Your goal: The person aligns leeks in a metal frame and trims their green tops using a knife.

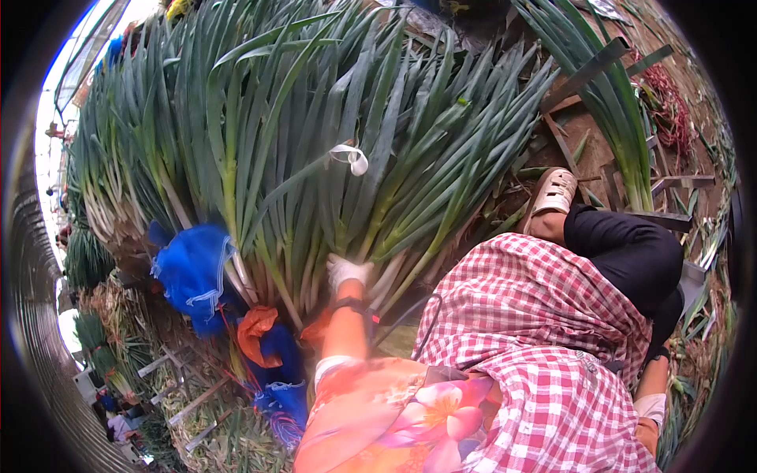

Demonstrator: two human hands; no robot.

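Note:
My left hand, in a white glove, reaches into a dense bank of green leeks. Its fingers close around pale stalks near their lower ends; the fingertips are partly hidden among them. A dark band circles the wrist, below an orange sleeve. Blue mesh cloth and an orange cloth lie against the stalks to the left of this arm. Over the leaves, above the hand, shows a small white looped strip. My right hand is outside the picture.
My checked apron and bent dark-trousered leg fill the lower right, with a shoe beside the leeks. Another leek bunch rests on a metal frame. Red ties lie at upper right; wooden slats at lower left.

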